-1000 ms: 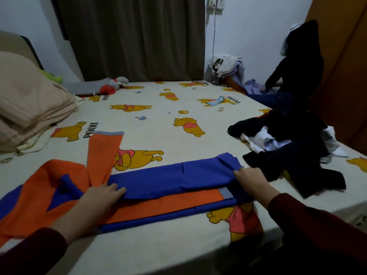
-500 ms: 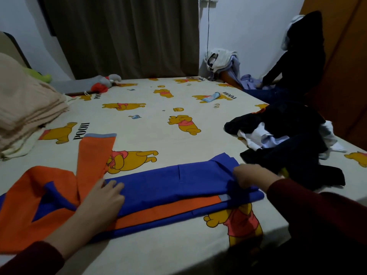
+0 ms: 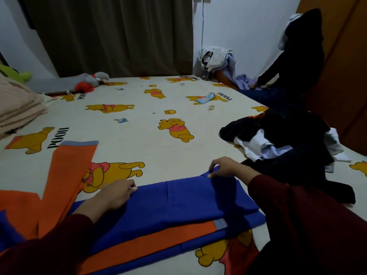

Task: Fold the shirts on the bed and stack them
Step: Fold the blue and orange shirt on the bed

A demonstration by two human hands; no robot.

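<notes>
The blue and orange shirt (image 3: 178, 207) lies flat at the near edge of the bed (image 3: 158, 151), long axis running left to right, one orange sleeve (image 3: 65, 175) pointing away toward the curtain (image 3: 111, 34). The sheet's cream with cartoon bears. A dark clothes pile (image 3: 288, 143) sits to the right, folded beige blankets (image 3: 17, 108) far left. The left hand (image 3: 115, 193) has its fingers curled onto the blue fold's far edge, though I can't tell if it's actually gripping. The right hand (image 3: 228, 167) pinches the far right corner.
</notes>
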